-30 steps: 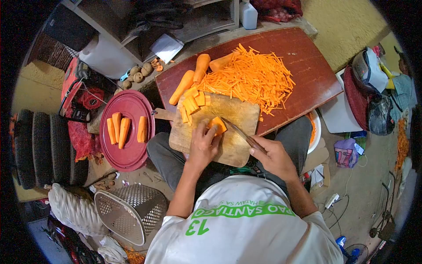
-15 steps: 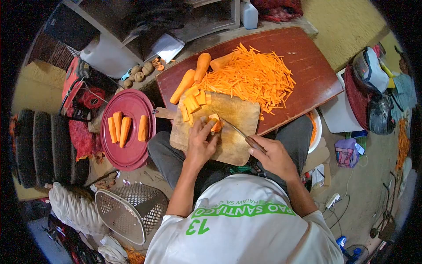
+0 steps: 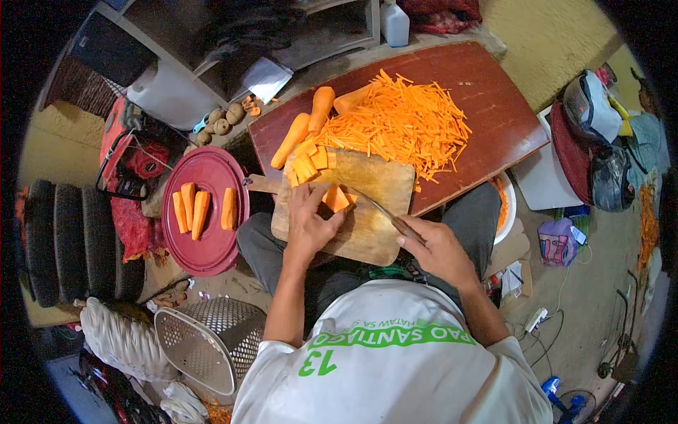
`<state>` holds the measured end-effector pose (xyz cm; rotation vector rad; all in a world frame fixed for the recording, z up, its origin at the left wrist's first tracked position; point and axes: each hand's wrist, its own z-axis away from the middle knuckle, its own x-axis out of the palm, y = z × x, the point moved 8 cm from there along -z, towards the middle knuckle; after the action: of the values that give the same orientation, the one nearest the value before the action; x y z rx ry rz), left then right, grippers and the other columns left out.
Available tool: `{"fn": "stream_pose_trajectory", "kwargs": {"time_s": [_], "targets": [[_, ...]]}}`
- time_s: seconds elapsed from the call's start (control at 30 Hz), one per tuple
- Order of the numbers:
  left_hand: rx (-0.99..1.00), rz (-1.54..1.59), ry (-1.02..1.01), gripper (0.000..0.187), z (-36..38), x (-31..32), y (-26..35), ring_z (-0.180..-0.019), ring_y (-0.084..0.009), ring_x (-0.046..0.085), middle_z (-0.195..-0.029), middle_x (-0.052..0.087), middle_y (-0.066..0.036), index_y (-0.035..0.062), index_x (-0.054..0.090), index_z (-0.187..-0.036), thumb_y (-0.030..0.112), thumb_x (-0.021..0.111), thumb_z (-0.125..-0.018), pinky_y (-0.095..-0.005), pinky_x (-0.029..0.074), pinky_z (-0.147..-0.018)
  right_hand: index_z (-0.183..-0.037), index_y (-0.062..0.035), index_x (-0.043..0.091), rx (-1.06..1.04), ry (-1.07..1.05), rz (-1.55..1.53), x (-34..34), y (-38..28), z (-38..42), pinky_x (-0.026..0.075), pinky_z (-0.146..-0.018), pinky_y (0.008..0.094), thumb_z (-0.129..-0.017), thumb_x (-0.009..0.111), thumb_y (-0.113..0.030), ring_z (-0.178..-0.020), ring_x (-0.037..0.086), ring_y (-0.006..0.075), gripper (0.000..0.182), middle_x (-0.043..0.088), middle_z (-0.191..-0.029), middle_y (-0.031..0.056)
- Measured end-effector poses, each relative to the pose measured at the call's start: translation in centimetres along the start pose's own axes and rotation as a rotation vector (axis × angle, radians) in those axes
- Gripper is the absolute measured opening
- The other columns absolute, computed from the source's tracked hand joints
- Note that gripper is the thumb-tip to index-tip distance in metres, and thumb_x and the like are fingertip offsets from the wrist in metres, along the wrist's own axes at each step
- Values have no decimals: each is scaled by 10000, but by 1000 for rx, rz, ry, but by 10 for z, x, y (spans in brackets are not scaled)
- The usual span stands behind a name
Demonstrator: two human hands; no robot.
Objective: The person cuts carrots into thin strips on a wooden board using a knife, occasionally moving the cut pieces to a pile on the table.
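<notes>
A wooden cutting board (image 3: pixel 381 184) lies across my lap, against the table's near edge. On it my left hand (image 3: pixel 309 220) closes thumb and fingers about a carrot chunk (image 3: pixel 336 198); part of the chunk is hidden. My right hand (image 3: pixel 439 249) grips a knife (image 3: pixel 385 215) by the handle, its blade slanting up-left with the tip beside the chunk. Cut carrot slices (image 3: pixel 304 167) sit at the board's upper left. Beyond the board are a heap of carrot strips (image 3: pixel 402 127) and whole peeled carrots (image 3: pixel 322 109).
Several peeled carrot pieces (image 3: pixel 200 212) rest on a round red lid (image 3: pixel 205 261) to the left. The red-brown table (image 3: pixel 494 92) stands ahead. A white bucket (image 3: pixel 510 219) with carrot bits is by my right knee, and a plastic basket (image 3: pixel 191 353) lies at lower left.
My left hand has shifted slightly left and changed its hold, thumb now on the near side of the chunk. More of the chunk's face shows. The right hand and knife have barely moved.
</notes>
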<state>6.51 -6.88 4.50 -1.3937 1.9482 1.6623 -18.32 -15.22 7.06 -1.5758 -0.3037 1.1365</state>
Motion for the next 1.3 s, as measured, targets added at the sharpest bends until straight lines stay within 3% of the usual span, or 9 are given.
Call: {"fn": "stream_pose_trajectory", "kwargs": {"time_s": [0.07, 0.17, 0.4, 0.57, 0.67, 0.77, 1.03, 1.17, 1.3], "targets": [[-15, -1, 16, 530, 5, -9, -1, -1078, -421, 606, -1103, 629, -208, -31, 752, -1175, 166, 906, -707, -493, 497, -976, -1322, 32, 677, 12, -5, -7, 1, 3, -1, 583, -840, 400, -1020, 725, -101, -965, 775, 363, 333, 764, -1068, 237], [16, -58, 26, 523, 16, -17, -1, -1067, -413, 607, -1086, 621, -195, -24, 759, -1157, 170, 918, -698, -488, 501, -958, -1244, -15, 674, 38, -24, -101, -5, -13, 0, 570, -833, 534, -1033, 698, -195, -989, 717, 494, 278, 716, -1015, 277], [76, -60, -108, 502, 51, 2, 33, -976, -387, 578, -996, 575, -169, 2, 778, -1147, 200, 921, -709, -475, 457, -869, -1289, -24, 673, -92, -82, 21, -4, -24, 5, 588, -847, 549, -1055, 660, -208, -1004, 732, 479, 297, 741, -1042, 262], [68, -57, -130, 517, 54, 18, 41, -1026, -384, 578, -1038, 594, -184, -1, 782, -1187, 227, 907, -740, -481, 445, -926, -1264, -21, 666, -84, -134, 314, 15, -22, -31, 574, -807, 564, -1023, 703, -172, -982, 725, 480, 288, 743, -1066, 267], [97, -72, -134, 510, 49, 21, 43, -1048, -383, 578, -1067, 608, -191, 1, 783, -1190, 240, 898, -755, -479, 440, -945, -1176, -28, 650, -162, -100, 403, 24, -29, -63, 560, -801, 588, -1027, 702, -203, -973, 722, 480, 235, 745, -1045, 253], [102, -69, -126, 495, 44, 20, 42, -1054, -382, 578, -1078, 615, -193, 0, 781, -1190, 243, 890, -773, -475, 434, -954, -1185, -34, 655, -184, -81, 456, 22, -39, -80, 566, -800, 577, -1031, 697, -215, -971, 720, 484, 241, 751, -1049, 241], [105, -106, -103, 470, 33, 33, 31, -1057, -389, 560, -1080, 586, -192, 14, 777, -1201, 330, 886, -870, -501, 448, -926, -1321, 14, 666, -55, -87, 255, -2, -28, -46, 584, -878, 508, -1040, 691, -189, -1067, 724, 468, 348, 749, -1116, 263], [178, -134, -63, 389, 26, 37, 41, -1020, -376, 554, -1087, 592, -181, 18, 755, -1153, 248, 873, -862, -489, 424, -877, -1382, 5, 662, 45, -46, 207, 4, -13, -13, 584, -925, 492, -1042, 695, -171, -1110, 718, 477, 384, 745, -1161, 269], [223, -173, -72, 336, 25, 39, 46, -1021, -380, 550, -1098, 591, -175, 29, 751, -1113, 245, 862, -881, -497, 426, -848, -1473, -19, 590, 139, -123, 259, 16, -9, 6, 603, -848, 509, -1047, 693, -177, -1053, 735, 461, 466, 740, -1216, 243]]}}
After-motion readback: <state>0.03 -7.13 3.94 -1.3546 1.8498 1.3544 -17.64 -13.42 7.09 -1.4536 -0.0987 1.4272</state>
